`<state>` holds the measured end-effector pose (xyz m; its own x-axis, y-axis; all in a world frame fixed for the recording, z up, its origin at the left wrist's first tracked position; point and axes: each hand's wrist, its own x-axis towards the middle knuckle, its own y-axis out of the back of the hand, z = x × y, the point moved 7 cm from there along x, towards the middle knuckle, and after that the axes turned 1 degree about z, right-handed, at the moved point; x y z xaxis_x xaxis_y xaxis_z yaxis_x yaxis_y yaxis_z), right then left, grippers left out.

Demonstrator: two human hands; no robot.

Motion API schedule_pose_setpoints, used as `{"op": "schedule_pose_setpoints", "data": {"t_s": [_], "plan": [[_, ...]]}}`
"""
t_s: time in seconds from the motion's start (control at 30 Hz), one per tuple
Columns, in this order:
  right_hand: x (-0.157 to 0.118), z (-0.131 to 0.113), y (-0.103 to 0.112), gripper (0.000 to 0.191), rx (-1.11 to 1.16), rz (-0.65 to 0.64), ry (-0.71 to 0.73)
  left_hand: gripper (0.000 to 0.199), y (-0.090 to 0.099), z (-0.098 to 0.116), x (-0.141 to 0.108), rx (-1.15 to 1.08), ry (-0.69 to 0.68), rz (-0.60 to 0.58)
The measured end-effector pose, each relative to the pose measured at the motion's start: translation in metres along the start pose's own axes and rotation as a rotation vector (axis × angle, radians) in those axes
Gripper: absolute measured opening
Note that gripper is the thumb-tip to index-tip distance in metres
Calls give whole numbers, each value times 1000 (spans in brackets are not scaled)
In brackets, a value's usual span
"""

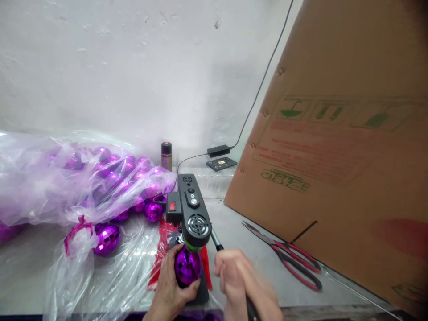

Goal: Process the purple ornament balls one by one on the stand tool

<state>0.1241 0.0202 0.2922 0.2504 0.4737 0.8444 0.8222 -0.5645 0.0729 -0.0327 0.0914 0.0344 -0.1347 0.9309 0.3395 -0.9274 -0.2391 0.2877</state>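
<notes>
A shiny purple bauble (187,266) with mirror-like facets rests in the fingers of my left hand (170,281). Its top meets, or sits just under, the green-edged underside of a black machine head (196,214) with round vents and a red switch (172,206) at its side. To the right, my slightly blurred right hand (242,283) is wrapped round the black grip of a metal lever (216,238) beside the machine. Under the machine lies a red sheet (155,269), and part of the dark base shows below the bauble.
A clear plastic bag (36,178) of purple baubles fills the left side; a loose bauble (107,239) lies near it. Red-handled scissors (290,258) lie right, before a large cardboard box (334,147). Behind stand a small dark-capped bottle (166,156), a phone (221,163) and a power adapter (219,150).
</notes>
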Motion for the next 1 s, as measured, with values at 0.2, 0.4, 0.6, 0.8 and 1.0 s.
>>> {"op": "schedule_pose_setpoints", "data": {"t_s": [0.2, 0.4, 0.6, 0.8, 1.0], "plan": [[24, -8, -4, 38, 117, -117, 32, 84, 36, -2, -22, -21, 82, 27], [13, -9, -3, 34, 111, -123, 70, 91, 86, -24, -131, 58, -240, -155], [7, -7, 1, 36, 119, -106, 84, 86, 48, -66, -178, 396, -254, -416], [5, -6, 1, 36, 97, -143, 90, 71, 8, -97, -152, 366, -29, -526], [1, 0, 3, 35, 104, -138, 117, 51, 6, -85, -119, 347, 36, -489]]}}
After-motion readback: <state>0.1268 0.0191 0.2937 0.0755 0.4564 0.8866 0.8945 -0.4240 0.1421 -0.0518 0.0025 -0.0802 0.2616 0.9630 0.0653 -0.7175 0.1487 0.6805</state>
